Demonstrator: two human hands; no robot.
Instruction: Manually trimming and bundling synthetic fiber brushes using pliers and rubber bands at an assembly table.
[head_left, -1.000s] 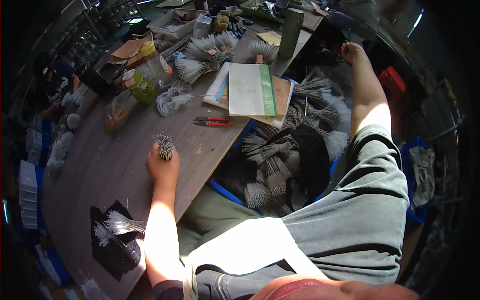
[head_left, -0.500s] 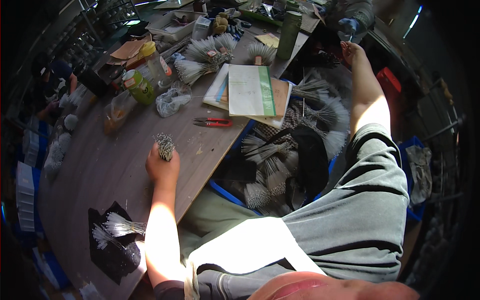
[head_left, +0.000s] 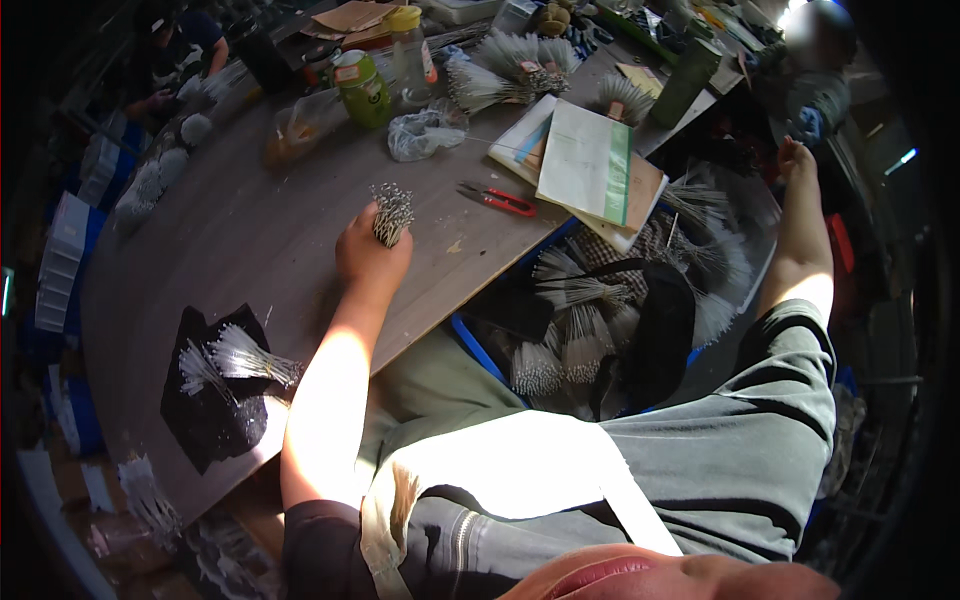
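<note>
My left hand (head_left: 372, 250) rests on the brown table, closed round an upright bundle of thin wires (head_left: 393, 213) with small looped metal tips at the top. Their lower ends are hidden in the fist. My right arm stretches far out to the right. At its end, my right hand (head_left: 797, 160) has its fingers curled together close to a co-worker's blue-gloved hand (head_left: 808, 124); what passes between them is too small to make out. Two tied bundles of white-ended wires (head_left: 245, 355) lie on a black cloth (head_left: 205, 435) left of my forearm. Red-handled thread snips (head_left: 508, 202) lie beyond my left hand.
Notebooks and papers (head_left: 585, 160) overlap the table's right edge. Below, a blue-rimmed bin (head_left: 480, 345) holds several white bundles and a black strap (head_left: 660, 320). Farther back stand a green bottle (head_left: 361, 90), a clear yellow-capped bottle (head_left: 408, 60), a plastic bag (head_left: 427, 130) and a dark green flask (head_left: 687, 82).
The view has swung, so the table and its things sit farther right. My right hand and the blue-gloved hand look nearer each other. The left hand keeps its bundle.
</note>
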